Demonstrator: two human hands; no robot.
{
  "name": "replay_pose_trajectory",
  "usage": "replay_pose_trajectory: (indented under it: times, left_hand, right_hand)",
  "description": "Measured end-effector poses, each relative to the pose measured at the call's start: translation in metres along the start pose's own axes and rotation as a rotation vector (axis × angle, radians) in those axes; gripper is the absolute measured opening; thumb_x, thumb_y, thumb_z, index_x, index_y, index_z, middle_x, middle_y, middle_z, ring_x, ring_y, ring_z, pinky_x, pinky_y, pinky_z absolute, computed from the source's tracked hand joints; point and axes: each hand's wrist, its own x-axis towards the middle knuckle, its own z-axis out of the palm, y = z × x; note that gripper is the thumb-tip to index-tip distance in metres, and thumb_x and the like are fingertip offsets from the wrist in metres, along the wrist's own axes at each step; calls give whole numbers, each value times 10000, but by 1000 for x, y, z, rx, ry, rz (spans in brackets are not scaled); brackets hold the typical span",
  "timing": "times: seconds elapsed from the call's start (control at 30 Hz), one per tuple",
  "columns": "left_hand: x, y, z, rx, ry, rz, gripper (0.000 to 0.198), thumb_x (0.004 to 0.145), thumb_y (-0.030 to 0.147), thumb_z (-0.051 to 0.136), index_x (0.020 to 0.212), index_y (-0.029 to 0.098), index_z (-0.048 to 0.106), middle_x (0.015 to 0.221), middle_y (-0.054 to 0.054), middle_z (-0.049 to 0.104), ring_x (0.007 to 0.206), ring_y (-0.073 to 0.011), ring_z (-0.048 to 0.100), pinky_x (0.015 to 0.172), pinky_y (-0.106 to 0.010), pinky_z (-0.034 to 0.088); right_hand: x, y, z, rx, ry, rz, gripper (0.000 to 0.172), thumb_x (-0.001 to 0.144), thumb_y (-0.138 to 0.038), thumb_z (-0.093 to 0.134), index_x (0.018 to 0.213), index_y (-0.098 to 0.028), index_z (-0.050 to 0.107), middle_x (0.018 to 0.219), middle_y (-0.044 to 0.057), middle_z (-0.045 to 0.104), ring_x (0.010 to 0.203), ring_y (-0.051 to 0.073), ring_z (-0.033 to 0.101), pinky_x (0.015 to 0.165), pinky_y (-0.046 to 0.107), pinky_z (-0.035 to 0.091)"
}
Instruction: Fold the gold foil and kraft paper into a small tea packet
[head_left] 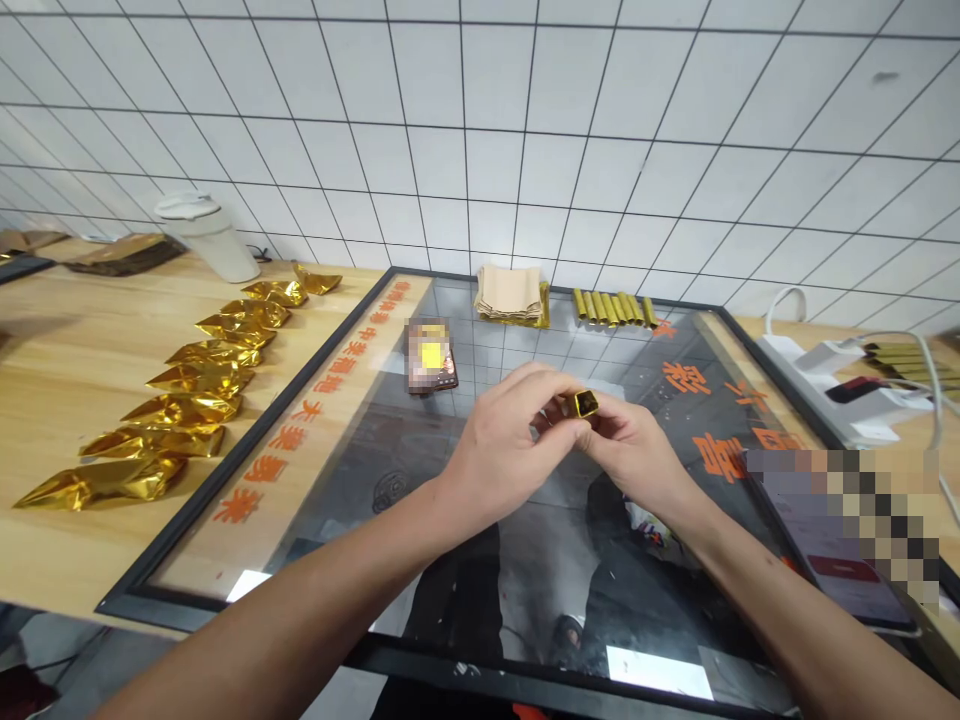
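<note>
Both my hands meet above the middle of a black-framed glass panel (360, 330) with orange characters along its edges. My left hand (510, 440) and my right hand (637, 450) are closed together on a small gold foil roll (585, 404), its square end facing me between the fingertips. Most of the roll is hidden inside the fingers.
Several folded gold foil pieces (199, 380) lie in a row on the wooden table at left. A stack of tan sheets (511, 295) and several gold rolls (613, 308) sit at the panel's far edge. A white jar (206, 235) stands back left; a power strip (825, 375) and cables at right.
</note>
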Motion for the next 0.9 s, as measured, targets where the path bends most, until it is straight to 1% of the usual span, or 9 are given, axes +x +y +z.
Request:
replay_pose_trajectory:
  times: [0.17,0.4,0.5,0.57,0.67,0.77,0.9]
  left_hand:
    - [-2,-1,0,36,14,33,229,890,40,719,1019,228,708,968,2,714,830,-140,679,747,-269,559]
    - [-5,-3,2,83,11,64,284,918,78,733,1133,256,681,1050,-12,758,913,-164,736,794,-286,605]
    - [-6,-4,2,90,23,97,352,934,108,739,1234,262,640,1101,-23,756,957,-175,755,840,-304,631]
    - [-6,-5,0,95,28,128,375,952,114,728,1274,266,612,1114,-26,743,954,-167,754,807,-285,634]
    - [-3,-5,-4,134,38,230,325,987,97,683,1253,267,609,1120,-36,724,949,-160,737,752,-263,618]
    - [0,-5,-10,203,42,340,280,1004,82,650,1218,261,623,1154,-59,715,995,-174,714,791,-285,608]
    - [4,-4,-16,310,18,373,183,1009,103,641,1114,250,668,1101,-65,703,988,-189,692,814,-302,583]
  right_hand:
    - [0,-2,0,-22,15,-29,336,880,-563,873,1047,-274,840,917,12,748,805,214,639,878,389,564]
    - [0,-7,2,-40,45,-21,363,880,-568,862,1056,-252,835,960,37,778,883,242,694,888,401,584]
    - [0,-7,2,-25,48,-16,370,873,-561,870,1083,-258,834,973,35,785,882,242,702,893,408,593]
    - [0,-6,1,-18,34,-10,346,891,-554,856,1073,-260,834,957,32,783,887,243,706,891,406,594]
    - [1,-4,-1,-29,15,-11,315,922,-541,830,1060,-258,833,941,29,781,905,245,706,875,391,584]
    - [1,-4,-2,-58,5,-22,289,950,-509,806,1069,-246,823,967,27,776,892,229,684,856,372,565]
    - [1,-6,-4,-89,-1,-30,222,966,-436,790,1041,-228,813,894,5,731,820,194,629,785,337,530]
